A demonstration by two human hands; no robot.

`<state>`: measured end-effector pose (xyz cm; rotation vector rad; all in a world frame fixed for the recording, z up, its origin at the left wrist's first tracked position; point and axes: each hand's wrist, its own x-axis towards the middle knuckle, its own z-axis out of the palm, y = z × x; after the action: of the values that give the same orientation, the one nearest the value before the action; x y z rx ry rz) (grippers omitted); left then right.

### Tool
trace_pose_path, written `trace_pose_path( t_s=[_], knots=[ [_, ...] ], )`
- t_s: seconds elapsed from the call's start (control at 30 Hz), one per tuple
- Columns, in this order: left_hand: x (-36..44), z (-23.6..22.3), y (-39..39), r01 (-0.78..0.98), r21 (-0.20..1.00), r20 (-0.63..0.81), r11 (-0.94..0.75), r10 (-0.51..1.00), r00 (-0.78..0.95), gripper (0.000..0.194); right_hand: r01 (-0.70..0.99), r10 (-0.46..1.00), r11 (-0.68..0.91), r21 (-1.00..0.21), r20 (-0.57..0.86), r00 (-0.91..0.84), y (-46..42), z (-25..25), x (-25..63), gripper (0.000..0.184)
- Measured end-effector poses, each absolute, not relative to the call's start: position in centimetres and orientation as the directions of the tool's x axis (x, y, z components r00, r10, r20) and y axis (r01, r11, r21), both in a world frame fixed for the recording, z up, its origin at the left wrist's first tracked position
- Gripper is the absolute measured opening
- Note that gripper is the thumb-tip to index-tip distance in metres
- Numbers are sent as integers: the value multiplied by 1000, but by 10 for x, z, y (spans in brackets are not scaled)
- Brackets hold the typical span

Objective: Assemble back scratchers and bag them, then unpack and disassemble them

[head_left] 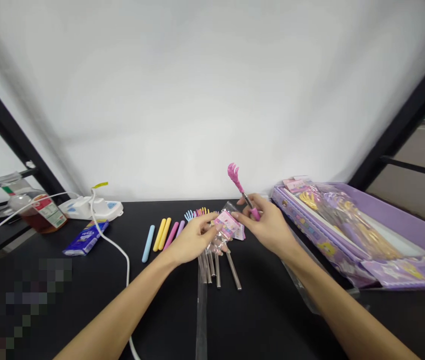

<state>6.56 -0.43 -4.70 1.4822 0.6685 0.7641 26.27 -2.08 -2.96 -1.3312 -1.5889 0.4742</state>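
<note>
Holding pink scratcher [246, 197] in right grip [268, 225], packet [227, 225] in left grip [193, 241].

You have 1 pink claw-headed scratcher [245, 196], 5 loose handles [148, 243] in sight (1 blue, 2 yellow, 1 magenta, 1 purple), at least 4 silver rods [234, 271], 1 purple box [388, 210], 1 bottle [34, 212], 1 blue packet [86, 238] and 1 white power strip [85, 206]; you can't exactly count the overlapping claw heads [189, 215] or bagged scratchers [351, 220].
</note>
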Motion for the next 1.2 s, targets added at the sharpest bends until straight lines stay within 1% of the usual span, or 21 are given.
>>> trace_pose_path(
  t_s=[0.07,0.13,0.2,0.3,0.37,0.4,0.47,0.53,0.57,0.6,0.63,0.7,0.77,0.83,1.03,1.1,1.13,1.2],
  knots=[
    [65,-46,-5,0,998,48,-60,794,606,51,535,888,360,-764,456,54,-22,-29,263,20],
    [65,-45,-6,24,997,42,-70,801,597,52,532,898,385,-754,439,-27,-24,-28,262,17],
    [66,-43,-9,44,995,44,-87,804,593,52,521,914,382,-763,396,-91,-26,-28,261,24],
    [68,-41,-11,63,991,52,-114,790,611,48,503,930,357,-787,349,-114,-28,-29,260,29],
    [66,-39,-10,75,990,44,-117,774,632,45,462,945,326,-825,306,-121,-26,-28,264,31],
    [63,-38,-8,87,990,30,-112,766,642,44,422,956,292,-858,281,-89,-25,-27,268,33],
    [54,-33,-2,106,990,11,-98,782,623,43,313,969,199,-929,235,79,-23,-25,278,36],
    [44,-28,6,77,992,48,-104,851,523,41,246,946,137,-959,200,254,-20,-23,290,36],
    [39,-25,10,48,992,85,-118,891,446,39,261,936,119,-958,196,292,-19,-23,294,34],
    [36,-23,13,21,991,115,-131,923,367,37,310,933,106,-945,202,298,-18,-25,296,30],
    [33,-22,16,-7,991,132,-136,945,300,35,384,935,91,-919,212,285,-16,-27,296,26],
    [32,-23,18,-54,991,129,-120,964,232,33,537,936,50,-842,228,269,-14,-34,290,19],
    [35,-27,18,-102,990,115,-94,967,229,33,637,932,15,-771,242,271,-11,-43,279,15],
    [39,-30,16,-122,989,111,-83,963,245,34,699,934,9,-715,255,249,-9,-52,269,12],
    [43,-36,12,-78,994,98,-80,959,268,31,844,947,-13,-536,264,182,-6,-66,265,18],
    [44,-38,11,-73,994,96,-79,956,278,29,854,946,-28,-519,262,190,-7,-63,266,21],
    [45,-39,10,-80,994,95,-76,955,280,28,842,943,-22,-538,269,197,-9,-60,265,23],
    [52,-40,10,-133,989,96,-64,965,244,25,756,954,40,-653,251,166,-17,-49,261,30]
  ],
)
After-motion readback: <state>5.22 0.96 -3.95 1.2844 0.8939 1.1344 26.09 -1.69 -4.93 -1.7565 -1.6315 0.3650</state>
